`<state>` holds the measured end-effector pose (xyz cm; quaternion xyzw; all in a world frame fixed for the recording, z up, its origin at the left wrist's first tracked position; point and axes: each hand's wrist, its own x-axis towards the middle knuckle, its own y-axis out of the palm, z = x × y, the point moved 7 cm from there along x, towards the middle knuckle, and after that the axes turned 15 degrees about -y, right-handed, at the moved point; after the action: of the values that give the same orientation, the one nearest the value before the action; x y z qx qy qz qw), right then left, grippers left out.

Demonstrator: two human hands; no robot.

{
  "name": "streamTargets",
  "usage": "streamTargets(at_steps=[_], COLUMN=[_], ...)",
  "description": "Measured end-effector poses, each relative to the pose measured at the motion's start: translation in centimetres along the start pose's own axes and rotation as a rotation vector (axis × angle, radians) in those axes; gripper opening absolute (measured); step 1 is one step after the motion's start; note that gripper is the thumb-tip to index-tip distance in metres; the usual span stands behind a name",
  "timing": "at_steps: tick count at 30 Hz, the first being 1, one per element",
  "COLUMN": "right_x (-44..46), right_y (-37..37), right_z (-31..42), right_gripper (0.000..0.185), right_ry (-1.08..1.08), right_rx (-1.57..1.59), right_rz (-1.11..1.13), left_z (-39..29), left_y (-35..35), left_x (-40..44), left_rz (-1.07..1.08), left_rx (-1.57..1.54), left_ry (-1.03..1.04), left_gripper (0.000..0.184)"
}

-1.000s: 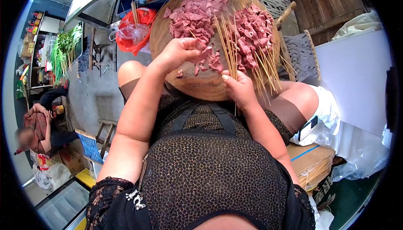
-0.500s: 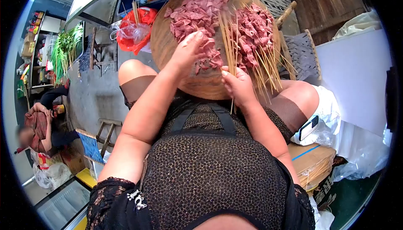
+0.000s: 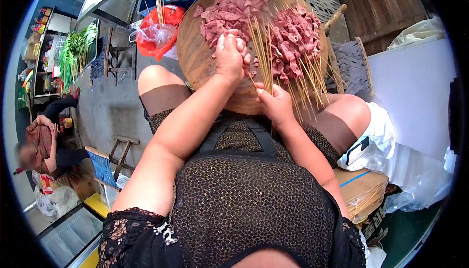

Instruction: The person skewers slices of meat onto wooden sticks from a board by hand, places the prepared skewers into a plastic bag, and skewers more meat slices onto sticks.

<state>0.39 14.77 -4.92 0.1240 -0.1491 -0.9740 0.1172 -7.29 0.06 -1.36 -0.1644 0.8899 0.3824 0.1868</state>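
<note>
Pieces of raw pinkish-red meat are gathered in my left hand (image 3: 230, 59), whose fingers are curled closed over the round wooden board (image 3: 193, 63). My right hand (image 3: 275, 103), at the board's near edge, is closed around thin bamboo skewers (image 3: 264, 55). One skewer points up-left from its thumb toward the meat in my left hand; whether its tip is in the meat is hidden. Beyond my left hand lies a pile of loose meat slices (image 3: 234, 11). To the right are several loaded meat skewers (image 3: 295, 38), bare ends toward me.
A red plastic bag (image 3: 159, 33) with upright skewers stands left of the board. Woven stools (image 3: 349, 65) are at the right. A phone (image 3: 358, 151) lies beside my right thigh, above a cardboard box (image 3: 361, 190). Another person (image 3: 44, 143) sits at far left.
My left hand has moved right and closed on meat pieces, nearer my right hand. The loose slices close to me have mostly gone from the board. A single skewer now angles toward my left hand.
</note>
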Motion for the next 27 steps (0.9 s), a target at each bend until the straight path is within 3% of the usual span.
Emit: streamTargets(at_steps=[10,12,14,16,17,19,22,23,26,27], right_x=[0.1,0.5,0.7,0.7,0.6,0.4,0.3,0.3,0.0,-0.1], right_y=[-0.5,-1.0,-1.6,-1.9,-2.1,-1.9,-1.5,-1.6,-2.0,-2.1], right_z=[0.7,1.0,2.2,2.7,2.7,2.7,2.4,2.3,2.2,2.2], right_gripper=[0.019,0.018,0.019,0.019,0.019,0.019,0.019,0.019,0.023,0.023], right_ry=[-0.016,-0.081,-0.089,-0.074,-0.066,-0.037,-0.043,-0.044,-0.056,-0.057], right_rx=[0.004,-0.003,0.034,0.095,0.109,0.151,0.099,0.109,0.04,0.041], right_rz=[-0.052,-0.073,-0.103,-0.136,-0.139,-0.132,-0.129,-0.122,-0.09,-0.089], left_z=[2.7,2.1,0.3,-4.2,-5.3,-7.0,-5.6,-5.7,-5.8,-5.9], left_y=[1.2,1.5,0.6,-1.7,-2.7,-4.2,-4.6,-4.4,-5.6,-6.0], left_x=[-1.1,-0.7,1.0,1.9,1.9,1.7,0.9,0.7,0.5,0.5], left_rz=[0.027,0.086,0.125,-0.061,-0.06,-0.31,-0.321,-0.267,-0.225,-0.205], left_rx=[0.027,0.27,0.445,0.942,0.946,1.454,1.728,1.694,1.683,1.613], left_ry=[-0.038,-0.076,0.03,0.26,0.255,0.281,0.16,0.27,0.313,0.298], left_gripper=[0.019,0.027,0.032,0.028,0.028,0.035,0.036,0.034,0.031,0.022])
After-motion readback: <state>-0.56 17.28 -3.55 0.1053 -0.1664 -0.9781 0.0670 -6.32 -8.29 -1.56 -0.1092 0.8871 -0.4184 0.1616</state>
